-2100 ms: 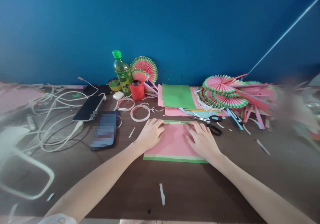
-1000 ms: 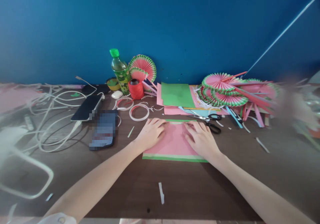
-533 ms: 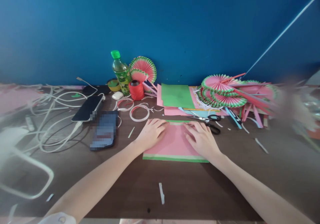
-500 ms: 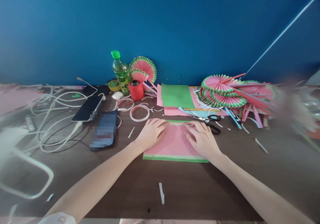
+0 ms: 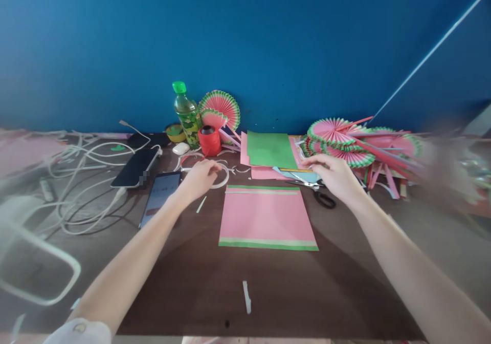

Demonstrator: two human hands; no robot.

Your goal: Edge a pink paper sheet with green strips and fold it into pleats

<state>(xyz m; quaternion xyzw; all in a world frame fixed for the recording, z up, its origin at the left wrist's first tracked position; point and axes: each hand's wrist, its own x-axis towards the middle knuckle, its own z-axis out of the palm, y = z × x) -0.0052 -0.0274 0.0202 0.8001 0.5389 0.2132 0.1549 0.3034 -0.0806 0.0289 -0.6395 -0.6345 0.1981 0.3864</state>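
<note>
My left hand [image 5: 199, 179] is at a roll of clear tape [image 5: 222, 181], its fingers curled closed over the near side of the ring and hiding part of it. A pink paper sheet [image 5: 264, 218] with green and pale bands along its far and near edges lies flat on the desk between my arms. My right hand [image 5: 334, 176] hovers by the scissors [image 5: 325, 199] and the edge of the paper stack, fingers stretched forward and slightly apart. I see nothing held in it. The hand covers part of the scissors' handles.
Behind stand a green-capped bottle [image 5: 187, 116], a red spool [image 5: 209, 142] and green paper [image 5: 268, 149]. Pleated paper fans [image 5: 335, 131] lie at right. Left are a phone [image 5: 160, 195], a power bank [image 5: 136, 167] and looped white cables [image 5: 69, 180]. A paper scrap [image 5: 246, 297] is in front.
Both hands have lifted off the pink sheet and parted. The left has gone left to the tape roll, the right has moved right and back towards the stack and scissors.
</note>
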